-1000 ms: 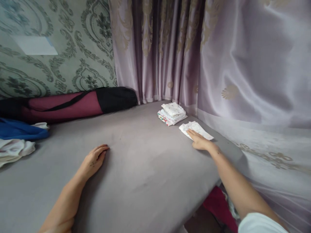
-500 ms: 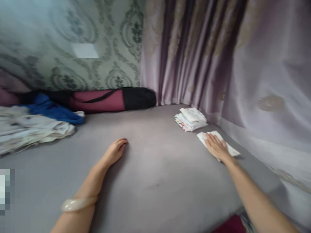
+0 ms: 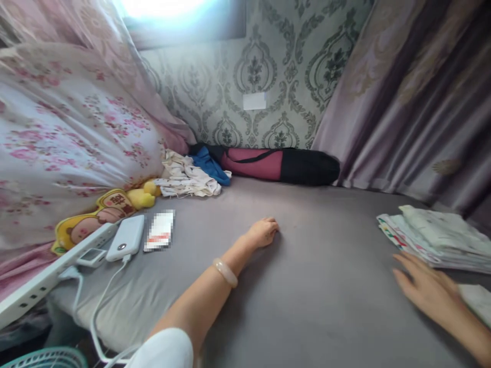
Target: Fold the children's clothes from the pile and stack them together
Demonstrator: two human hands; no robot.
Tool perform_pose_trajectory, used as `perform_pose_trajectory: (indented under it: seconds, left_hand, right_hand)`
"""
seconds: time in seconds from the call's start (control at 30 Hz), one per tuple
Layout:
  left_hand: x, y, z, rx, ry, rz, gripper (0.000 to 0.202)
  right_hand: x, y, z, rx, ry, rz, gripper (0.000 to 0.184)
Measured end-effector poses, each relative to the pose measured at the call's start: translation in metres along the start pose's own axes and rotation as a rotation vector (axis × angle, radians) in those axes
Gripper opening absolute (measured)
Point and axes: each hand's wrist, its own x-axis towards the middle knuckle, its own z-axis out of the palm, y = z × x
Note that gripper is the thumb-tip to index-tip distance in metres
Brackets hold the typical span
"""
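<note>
My left hand (image 3: 264,232) rests on the grey sheet (image 3: 307,276) in the middle of the bed, its fingers curled under, with no object visible in it. At the right, my right hand (image 3: 427,283) has its fingers stretched out and holds nothing. It is just in front of a stack of folded white cloths (image 3: 441,237) with coloured prints. Whether the fingertips touch the stack I cannot tell. Partly behind my right wrist, at the frame's edge, lies another folded white cloth (image 3: 477,299).
Crumpled pale clothes (image 3: 187,176) and a blue garment (image 3: 210,164) lie by a long maroon and black bag (image 3: 257,163) along the wall. At left are a power strip (image 3: 57,273), a white power bank (image 3: 126,237) with a cable, yellow plush toys (image 3: 141,198) and a teal basket (image 3: 49,358).
My view has swung left, bringing the power strip and toys into sight. My right hand has come off the single folded cloth and is now beside the stack. My left hand stays curled on the sheet.
</note>
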Motion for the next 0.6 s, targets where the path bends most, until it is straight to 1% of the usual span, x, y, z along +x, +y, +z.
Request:
perform_pose_trajectory:
  seconds: [0.03,0.1,0.17,0.23,0.27,0.33,0.4,0.5,0.6]
  left_hand:
    - [0.002,-0.002,-0.002,-0.005,-0.014,0.026,0.029]
    - [0.005,-0.009,-0.007,-0.047,-0.026,0.075,0.031]
    - [0.006,-0.021,-0.012,-0.085,-0.004,0.085,0.033]
    - [0.005,-0.038,-0.019,-0.069,0.041,0.014,0.033]
    - [0.003,-0.049,-0.024,-0.042,0.065,-0.043,0.032]
    - [-0.003,-0.073,-0.037,0.021,0.106,-0.171,0.033]
    - [-0.009,-0.1,-0.054,0.065,0.133,-0.251,0.034]
    - [-0.016,-0.139,-0.078,0.14,0.16,-0.361,0.038]
    - [-0.013,-0.168,-0.095,0.226,0.165,-0.453,0.037]
  right_hand:
    - [0.006,-0.029,0.012,-0.014,-0.031,-0.037,0.054]
    - [0.017,-0.088,0.033,0.009,-0.144,-0.125,0.051]
    - [0.025,-0.141,0.048,0.039,-0.235,-0.199,0.05]
    - [0.031,-0.181,0.057,0.064,-0.331,-0.265,0.051]
    - [0.033,-0.196,0.061,0.076,-0.37,-0.298,0.052]
    - [0.035,-0.215,0.067,0.077,-0.407,-0.321,0.053]
    - [0.035,-0.224,0.072,0.056,-0.407,-0.335,0.053]
    - [0.032,-0.225,0.077,0.014,-0.374,-0.345,0.053]
    - [0.03,-0.224,0.079,-0.024,-0.348,-0.345,0.054]
